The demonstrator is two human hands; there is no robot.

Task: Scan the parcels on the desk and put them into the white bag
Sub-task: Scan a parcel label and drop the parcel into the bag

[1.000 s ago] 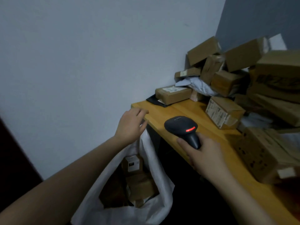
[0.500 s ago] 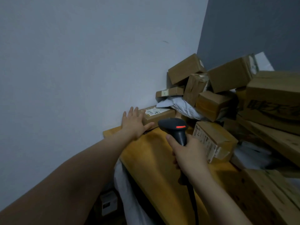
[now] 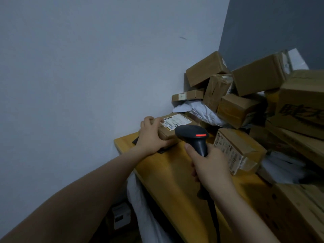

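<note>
My left hand grips the near end of a small brown parcel with a white label, at the far left corner of the wooden desk. My right hand holds a black barcode scanner by its handle, its red light lit, its head just in front of that parcel. The white bag hangs below the desk's left edge, with a boxed parcel visible inside.
A pile of several cardboard boxes and a grey mailer fills the desk's back and right. A labelled box lies right of the scanner. A thin black item lies under the gripped parcel. The wall stands close on the left.
My left hand went from resting flat beside the labelled parcel to curling round its end. The scanner stays raised in my right hand. The view has shifted up towards the pile.
</note>
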